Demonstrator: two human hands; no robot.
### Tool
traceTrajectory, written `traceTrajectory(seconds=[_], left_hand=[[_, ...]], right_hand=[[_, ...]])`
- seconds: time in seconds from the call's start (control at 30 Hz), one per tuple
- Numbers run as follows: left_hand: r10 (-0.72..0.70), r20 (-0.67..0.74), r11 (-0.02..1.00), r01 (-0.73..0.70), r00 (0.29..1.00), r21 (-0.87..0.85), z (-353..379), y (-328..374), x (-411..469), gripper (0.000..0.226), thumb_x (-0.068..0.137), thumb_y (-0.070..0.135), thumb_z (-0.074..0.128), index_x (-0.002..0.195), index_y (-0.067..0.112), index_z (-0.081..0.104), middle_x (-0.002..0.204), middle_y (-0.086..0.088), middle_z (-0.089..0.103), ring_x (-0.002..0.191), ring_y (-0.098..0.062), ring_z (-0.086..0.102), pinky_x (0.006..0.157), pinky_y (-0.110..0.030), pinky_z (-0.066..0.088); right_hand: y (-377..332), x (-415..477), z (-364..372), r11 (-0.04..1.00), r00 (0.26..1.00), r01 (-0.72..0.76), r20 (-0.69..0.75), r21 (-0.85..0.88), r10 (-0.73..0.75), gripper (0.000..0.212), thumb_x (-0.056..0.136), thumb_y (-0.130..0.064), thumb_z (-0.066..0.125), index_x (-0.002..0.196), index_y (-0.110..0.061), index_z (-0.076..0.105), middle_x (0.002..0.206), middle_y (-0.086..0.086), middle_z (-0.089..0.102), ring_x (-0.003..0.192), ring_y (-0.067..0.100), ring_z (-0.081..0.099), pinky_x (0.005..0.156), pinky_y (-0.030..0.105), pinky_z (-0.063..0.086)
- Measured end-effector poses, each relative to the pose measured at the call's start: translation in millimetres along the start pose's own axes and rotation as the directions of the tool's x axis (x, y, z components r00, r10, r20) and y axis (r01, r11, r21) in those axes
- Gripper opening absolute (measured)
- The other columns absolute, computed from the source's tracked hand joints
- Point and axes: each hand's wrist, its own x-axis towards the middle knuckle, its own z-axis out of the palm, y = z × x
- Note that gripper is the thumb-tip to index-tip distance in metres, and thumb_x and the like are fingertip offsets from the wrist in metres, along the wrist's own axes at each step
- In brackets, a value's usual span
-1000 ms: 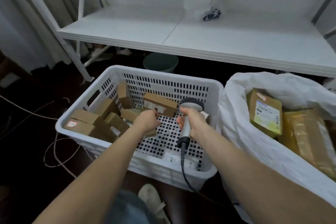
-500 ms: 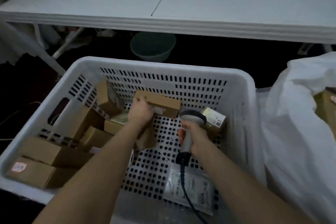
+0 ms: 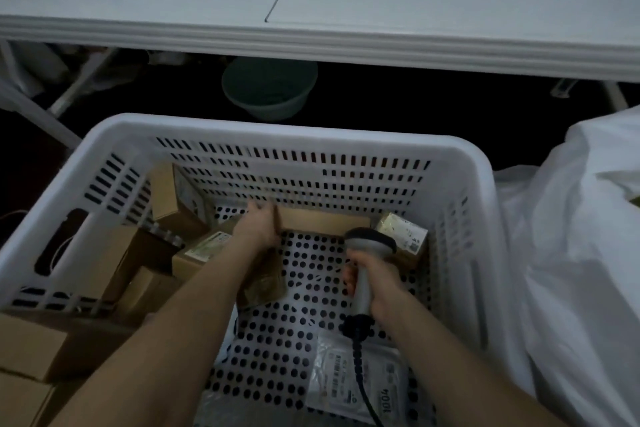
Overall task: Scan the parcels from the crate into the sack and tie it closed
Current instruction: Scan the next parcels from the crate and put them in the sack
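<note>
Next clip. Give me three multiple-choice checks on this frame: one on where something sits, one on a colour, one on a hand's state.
1. The green basin sits:
A) under the table, beyond the crate
B) inside the crate
C) on the table top

2. The crate is:
A) blue
B) white
C) black

3. The right hand:
A) lies flat on the crate's rim
B) is curled, holding nothing
C) grips the scanner by its handle

Answers:
1 A: it shows in the dark gap below the table edge, past the crate's far rim.
2 B: its slotted walls and perforated floor are white.
3 C: the fingers wrap the grey handle, and the scanner's head is over the crate.
</note>
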Motion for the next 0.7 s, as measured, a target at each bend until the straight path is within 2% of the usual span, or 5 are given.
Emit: traceTrajectory(seconds=[0.13,0.43,0.5,0.6,0.7], left_hand=[[0.044,0.031,0.995,-0.047,0.999,0.090,18,11,-1,0.071,0.079,0.024,0.075,0.138,0.016,0.038,0.136,-0.014,0.028,0.121,-0.033,0.046,0.104,-0.041,0.044],[0.056,0.070,0.988,-0.065,0.996,0.137,67,21,-15,0.077,0.081,0.047,0.069,0.142,0.017,0.031,0.146,-0.015,0.025,0.132,-0.035,0.033,0.103,-0.046,0.041],[-0.011,-0.031,1.000,0.012,0.999,0.024,70,22,-15,0.073,0.085,0.048,0.065,0.141,0.014,0.032,0.143,-0.016,0.029,0.128,-0.035,0.039,0.100,-0.046,0.043],[-0.184,-0.006,0.965,0.179,0.983,-0.193,65,23,-11,0.071,0.088,0.041,0.063,0.140,0.005,0.031,0.140,-0.019,0.033,0.122,-0.037,0.046,0.100,-0.045,0.045],[-0.232,0.039,0.922,0.232,0.972,-0.310,60,22,-8,0.045,0.083,0.042,0.067,0.109,0.008,0.054,0.121,-0.016,0.056,0.106,-0.033,0.057,0.095,-0.042,0.049]], right_hand=[[0,0,-6,1.000,0.999,0.020,-0.025,0.011,-0.020,0.010,0.086,-0.012,0.069,0.085,-0.003,0.065,0.060,0.008,0.064,0.050,0.015,0.057,0.053,0.026,0.049],[12,8,-16,0.999,1.000,0.015,-0.024,-0.049,-0.016,0.011,0.086,-0.014,0.069,0.090,-0.004,0.065,0.064,0.007,0.064,0.053,0.014,0.059,0.052,0.024,0.050],[14,9,-17,0.998,0.999,0.028,-0.017,-0.064,-0.030,0.009,0.086,-0.013,0.069,0.087,-0.005,0.065,0.063,0.007,0.063,0.053,0.013,0.058,0.052,0.024,0.049],[16,12,-20,0.996,0.999,0.039,-0.007,-0.078,-0.040,0.008,0.087,-0.012,0.068,0.084,-0.006,0.065,0.060,0.006,0.062,0.052,0.012,0.057,0.053,0.023,0.047],[18,14,-21,0.996,0.999,0.047,-0.006,-0.080,-0.048,0.008,0.087,-0.013,0.068,0.084,-0.005,0.066,0.060,0.005,0.062,0.051,0.012,0.058,0.051,0.023,0.048]])
